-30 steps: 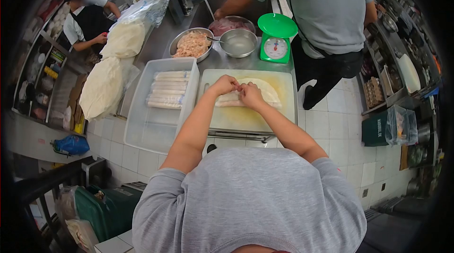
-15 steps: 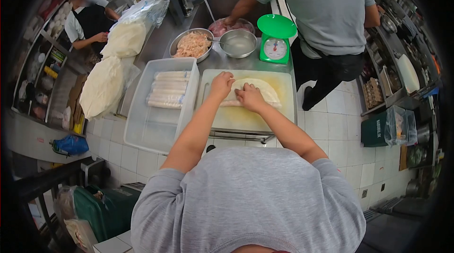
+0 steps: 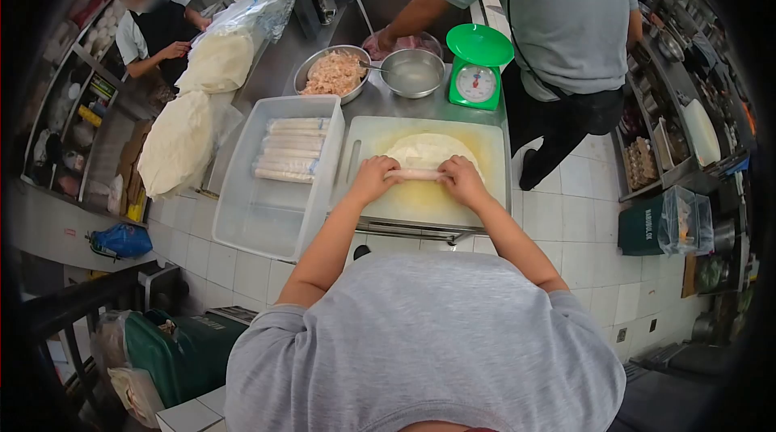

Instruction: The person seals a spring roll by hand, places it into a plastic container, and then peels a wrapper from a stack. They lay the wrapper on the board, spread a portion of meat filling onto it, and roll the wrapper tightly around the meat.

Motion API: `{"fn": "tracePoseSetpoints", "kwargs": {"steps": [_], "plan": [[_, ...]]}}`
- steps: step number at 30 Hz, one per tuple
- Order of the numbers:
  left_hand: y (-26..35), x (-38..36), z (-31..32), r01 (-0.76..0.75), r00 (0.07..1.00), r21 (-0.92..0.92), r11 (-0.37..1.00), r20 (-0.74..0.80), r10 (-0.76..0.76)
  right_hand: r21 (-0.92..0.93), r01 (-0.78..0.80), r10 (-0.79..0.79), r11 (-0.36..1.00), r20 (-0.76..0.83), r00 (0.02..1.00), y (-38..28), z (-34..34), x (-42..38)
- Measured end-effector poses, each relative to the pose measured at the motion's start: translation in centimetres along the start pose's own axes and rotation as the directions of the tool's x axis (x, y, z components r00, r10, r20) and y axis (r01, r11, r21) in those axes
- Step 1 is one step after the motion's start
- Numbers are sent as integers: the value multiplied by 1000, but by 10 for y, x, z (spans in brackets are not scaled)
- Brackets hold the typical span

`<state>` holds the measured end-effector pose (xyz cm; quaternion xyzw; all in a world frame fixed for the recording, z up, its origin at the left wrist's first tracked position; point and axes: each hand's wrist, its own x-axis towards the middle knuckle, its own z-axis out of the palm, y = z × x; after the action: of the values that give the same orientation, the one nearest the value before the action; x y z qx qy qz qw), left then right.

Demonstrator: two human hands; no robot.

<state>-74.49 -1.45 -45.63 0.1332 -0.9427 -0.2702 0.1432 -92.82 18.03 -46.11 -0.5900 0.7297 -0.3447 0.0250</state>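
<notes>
— What are the hands doing?
— The left hand and the right hand both press with curled fingers on the ends of a thin roll. The roll lies across a round wrapper on the cutting board.
— And what is around it?
— Just left of the board is a plastic tray with finished rolls in rows. Behind the board, on the tabletop, are a bowl of filling, a bowl of liquid and a green scale. A co-worker's hand is at the sink.
</notes>
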Motion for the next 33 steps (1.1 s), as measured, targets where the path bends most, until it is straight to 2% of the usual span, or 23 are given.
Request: {"fn": "tracePoseSetpoints", "kwargs": {"steps": [2, 4, 7, 8, 11, 14, 17, 19, 22, 25, 28, 30, 33], "plan": [[-8, 8, -1, 34, 998, -56, 998, 56, -31, -28, -22, 23, 999, 16, 1000, 7, 0, 4], [-12, 11, -3, -6, 1000, -21, 1000, 8, 6, -66, -31, 33, 997, 25, 999, 13, -1, 7], [-9, 13, -3, -26, 998, 23, 999, -53, 27, -230, -17, -17, 973, -145, 989, -29, -7, 9], [-6, 13, -3, -27, 997, 36, 999, -70, 29, -254, -27, -13, 967, -154, 988, -37, -1, 8], [7, 15, 2, -13, 957, 232, 973, -280, 79, -300, -56, -7, 952, -205, 979, -48, 13, 2], [25, 13, 25, -94, 937, 142, 985, -323, 136, -262, -55, -14, 964, -252, 968, -36, 28, 3], [61, 7, 36, -185, 938, 109, 977, -278, 209, -159, -39, 11, 987, -175, 984, -12, 26, 11], [60, 8, 40, -130, 946, 124, 984, -280, 160, -103, -37, 27, 994, -93, 995, -2, 21, 15], [47, 19, 45, -134, 947, 134, 982, -275, 167, -163, 26, -67, 986, -251, 966, -19, 3, 17], [36, 28, 43, -165, 956, 137, 977, -222, 193, -136, 27, -41, 990, -101, 994, 0, 10, 18], [32, 38, 35, -171, 964, 189, 967, -171, 204, -184, 69, -74, 981, -22, 997, 9, 3, 27], [39, 44, 23, -133, 975, 280, 951, -137, 176, -201, 62, -64, 978, -5, 998, 10, -4, 34], [23, 58, 30, -106, 984, 199, 974, -118, 131, -302, 73, -88, 951, -36, 995, 16, -1, 42]]}}
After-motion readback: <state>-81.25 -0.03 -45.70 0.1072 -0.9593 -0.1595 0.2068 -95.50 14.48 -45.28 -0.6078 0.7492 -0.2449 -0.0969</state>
